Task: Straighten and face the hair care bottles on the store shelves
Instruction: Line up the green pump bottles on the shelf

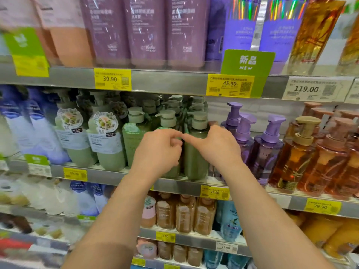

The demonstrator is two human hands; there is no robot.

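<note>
Hands are meeting in front of the green pump bottles on the middle shelf, so the step in hand looks to be facing that green row. The left hand (158, 150) is hovering before one green bottle (171, 150), its fingers curling loosely inward; whether they are gripping the bottle behind or merely brushing it cannot be told, since the hand is hiding the contact. The right hand (215, 145) is lying against the neighbouring green bottle (195, 152), thumb reaching left towards the other hand's fingertips and the remaining fingers wrapping round the bottle's right shoulder, half-closed on it. Both bottles are standing upright at the near edge of the shelf (180, 184), their pump heads pointing roughly left. The next move probably calls for turning each bottle so that its label is facing out, then drawing it level with the shelf edge without knocking the rows behind. Left of the hands, more green bottles with round paper tags (104, 121) are standing in line; right of them, purple pump bottles (270, 144) and, farther right, amber ones (297, 152) are crowding the same shelf. Yellow price labels (214, 192) are running along the rail below.
</note>
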